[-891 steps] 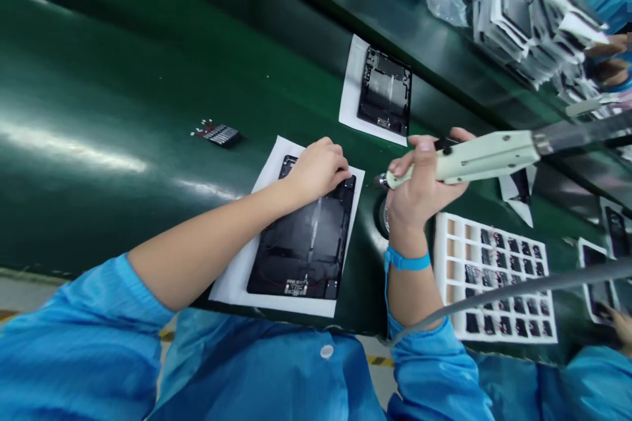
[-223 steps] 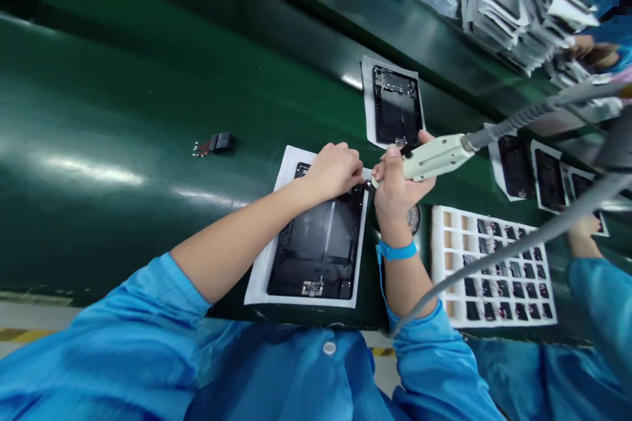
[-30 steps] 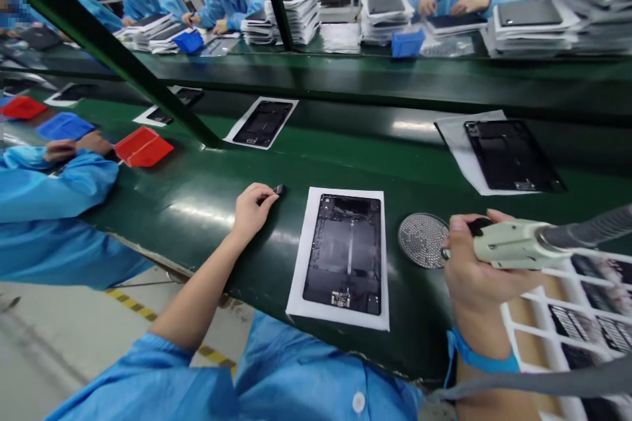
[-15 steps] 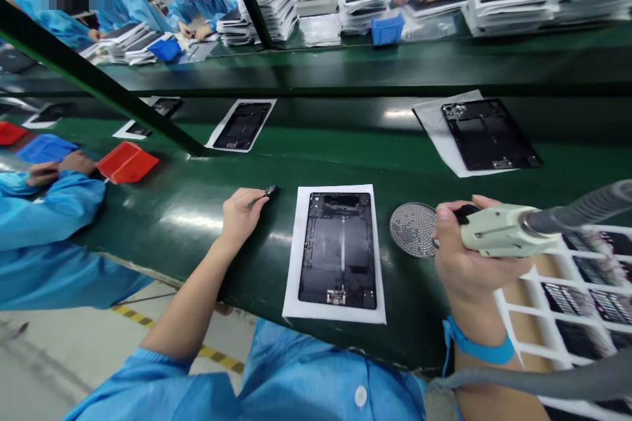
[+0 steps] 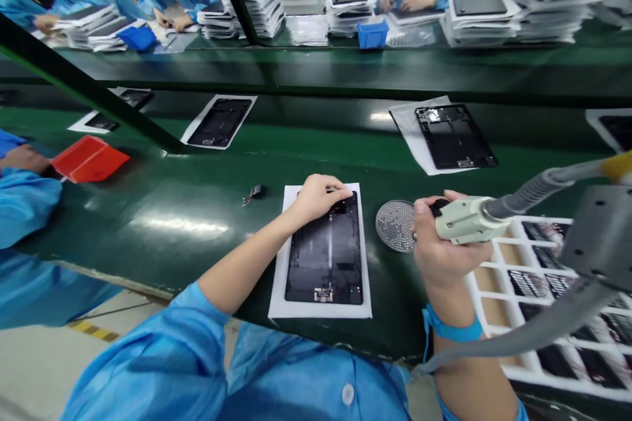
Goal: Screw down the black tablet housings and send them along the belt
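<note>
A black tablet housing [image 5: 323,250] with its inside facing up lies on a white sheet [image 5: 277,299]. My left hand [image 5: 318,199] reaches over the housing's top end, fingers pinched together near the upper right corner. What they hold, if anything, is hidden. My right hand [image 5: 442,250] is wrapped round a pale green electric screwdriver [image 5: 469,220] with a grey hose. Its tip is hidden; the hand is beside a round perforated metal plate [image 5: 395,227]. A small black part [image 5: 257,191] lies on the green bench left of the sheet, with tiny reddish bits beside it.
A white compartment tray [image 5: 530,335] of dark parts stands at the right, under the hose. More housings, such as one at the back right [image 5: 457,138], lie on sheets. A red bin [image 5: 91,159], a green post [image 5: 99,92] and a co-worker's sleeve [image 5: 27,210] are left.
My left hand has moved right, from the small black part to the housing's top end; that part now lies loose. My right hand still holds the screwdriver. The view has shifted slightly.
</note>
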`<state>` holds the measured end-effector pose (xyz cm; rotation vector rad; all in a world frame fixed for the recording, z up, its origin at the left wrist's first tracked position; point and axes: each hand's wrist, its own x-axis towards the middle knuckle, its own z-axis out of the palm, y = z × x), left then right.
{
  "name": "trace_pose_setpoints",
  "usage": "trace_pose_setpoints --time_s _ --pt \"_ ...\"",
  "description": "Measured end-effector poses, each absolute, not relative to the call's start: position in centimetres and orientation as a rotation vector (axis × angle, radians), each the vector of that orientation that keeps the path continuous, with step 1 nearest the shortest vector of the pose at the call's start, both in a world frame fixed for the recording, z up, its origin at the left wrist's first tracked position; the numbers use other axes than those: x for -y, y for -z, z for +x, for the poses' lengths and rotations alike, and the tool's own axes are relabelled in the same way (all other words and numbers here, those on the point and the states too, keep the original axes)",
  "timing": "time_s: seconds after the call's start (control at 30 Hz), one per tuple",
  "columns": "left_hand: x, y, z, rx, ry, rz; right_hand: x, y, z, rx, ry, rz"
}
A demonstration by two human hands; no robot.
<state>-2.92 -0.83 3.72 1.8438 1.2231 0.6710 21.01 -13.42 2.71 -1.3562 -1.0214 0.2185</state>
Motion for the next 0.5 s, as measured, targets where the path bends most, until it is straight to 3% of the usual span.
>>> trace_pose_setpoints --time_s 0.23,0.5 --pt "-0.9 0.4 -0.7 -1.321 -0.638 2.225 13.1 -2.6 20.6 0.994 -0.23 -1.305" --pt "-0.6 1.1 -1.6 -1.284 -0.576 2.378 13.3 -3.3 20.5 1.0 -0.255 -1.336"
